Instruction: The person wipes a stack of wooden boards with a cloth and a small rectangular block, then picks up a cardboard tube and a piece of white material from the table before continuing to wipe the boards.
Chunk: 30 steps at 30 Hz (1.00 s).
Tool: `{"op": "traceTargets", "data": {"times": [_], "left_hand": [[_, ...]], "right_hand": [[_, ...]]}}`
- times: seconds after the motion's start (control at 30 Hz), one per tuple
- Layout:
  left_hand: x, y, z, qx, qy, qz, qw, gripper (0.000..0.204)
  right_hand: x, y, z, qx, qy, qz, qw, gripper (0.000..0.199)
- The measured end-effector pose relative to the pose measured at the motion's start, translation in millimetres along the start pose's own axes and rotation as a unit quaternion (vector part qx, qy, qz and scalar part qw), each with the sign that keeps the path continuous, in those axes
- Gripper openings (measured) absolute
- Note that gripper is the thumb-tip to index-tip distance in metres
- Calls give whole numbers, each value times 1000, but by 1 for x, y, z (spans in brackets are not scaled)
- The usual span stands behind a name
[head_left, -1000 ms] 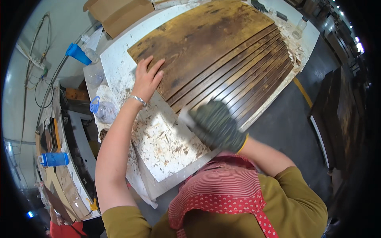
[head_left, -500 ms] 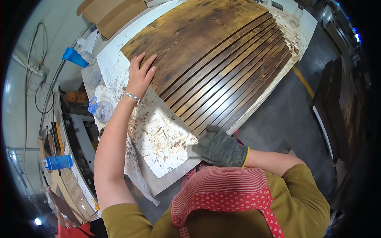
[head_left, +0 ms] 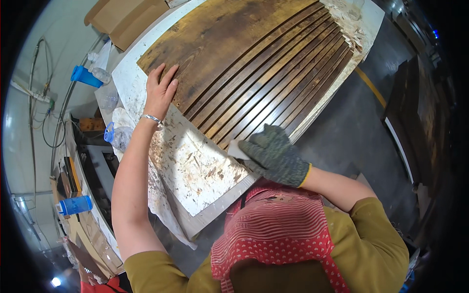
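Judged as the step in hand: rubbing or scraping along the dark wooden slats [head_left: 273, 73], at their near ends. Lying side by side, long and narrow, slightly fanned, beside one wider stained board [head_left: 215, 44], all on a white worktop [head_left: 195, 176] in front of the body.

Left hand [head_left: 159, 93]: bare, laid flat, palm down on the near corner of the wider board, fingers stretched and close together, holding nothing, only pressing. Thin metal bracelet [head_left: 152, 118] at the wrist.

Right hand [head_left: 276, 156]: in a grey-green knitted glove with a yellow cuff, curled around a small white block [head_left: 238, 149]. Block touching the near end of the slats, just at the worktop edge. Not possible to tell what kind of block, or its underside.

For the next move, probably needed: firm pressure from the flat hand against sliding of the wood, and a straight path of the block along the grain, not across the gaps.

Wood: brown to almost black, patchy, matt, with yellow worn spots. Worktop: white, rough, stained, covered with pale chips and brown flakes. More pale shavings [head_left: 349, 24] at the far corner. To the left: flat cardboard [head_left: 132, 19], a blue bottle [head_left: 84, 76], a clear plastic bottle [head_left: 117, 134], a blue cup [head_left: 74, 205]. Below: red striped apron [head_left: 278, 234] over an olive sleeve.
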State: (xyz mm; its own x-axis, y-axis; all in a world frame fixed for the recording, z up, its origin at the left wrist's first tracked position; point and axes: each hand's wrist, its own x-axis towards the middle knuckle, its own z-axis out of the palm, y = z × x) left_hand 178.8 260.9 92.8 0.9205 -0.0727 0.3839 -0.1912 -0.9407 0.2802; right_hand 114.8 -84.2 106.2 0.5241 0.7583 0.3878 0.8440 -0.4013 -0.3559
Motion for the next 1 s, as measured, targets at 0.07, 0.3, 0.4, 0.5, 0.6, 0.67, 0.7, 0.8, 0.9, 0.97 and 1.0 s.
{"op": "traceTargets", "data": {"times": [0.07, 0.3, 0.4, 0.5, 0.6, 0.67, 0.7, 0.8, 0.9, 0.97, 1.0], "left_hand": [[2, 2, 1, 4, -2, 1, 1000, 39], [3, 3, -1, 14, -26, -9, 1000, 41], [3, 4, -3, 19, -20, -4, 1000, 40], [6, 4, -1, 16, -28, -2, 999, 41], [4, 5, -3, 15, -34, -8, 999, 41], [0, 3, -5, 21, -34, -15, 999, 41], [2, 4, -6, 27, -32, -11, 999, 41], [4, 3, -5, 32, -31, 3, 999, 41], [4, 4, -3, 32, -35, 6, 999, 41], [2, 5, -5, 39, -41, -2, 998, 40], [3, 6, -5, 35, -40, 3, 999, 40]], "right_hand": [[-16, -4, 9, -29, -46, -37, 998, 16], [-48, 25, 5, -22, -210, -145, 967, 33], [-42, 24, 6, 17, -87, -127, 988, 34], [-55, 28, 21, 17, -158, -155, 975, 32], [-85, 48, 5, -56, -181, -215, 958, 34], [-76, 53, -16, -49, -248, -177, 951, 38], [-69, 53, -23, -25, -190, -139, 972, 37], [-57, 40, -23, 14, -97, -96, 991, 34], [-60, 33, -17, 46, -211, -75, 974, 32], [-64, 37, -7, 53, -157, -86, 982, 35], [-66, 37, -9, 59, -106, -94, 988, 38]]}}
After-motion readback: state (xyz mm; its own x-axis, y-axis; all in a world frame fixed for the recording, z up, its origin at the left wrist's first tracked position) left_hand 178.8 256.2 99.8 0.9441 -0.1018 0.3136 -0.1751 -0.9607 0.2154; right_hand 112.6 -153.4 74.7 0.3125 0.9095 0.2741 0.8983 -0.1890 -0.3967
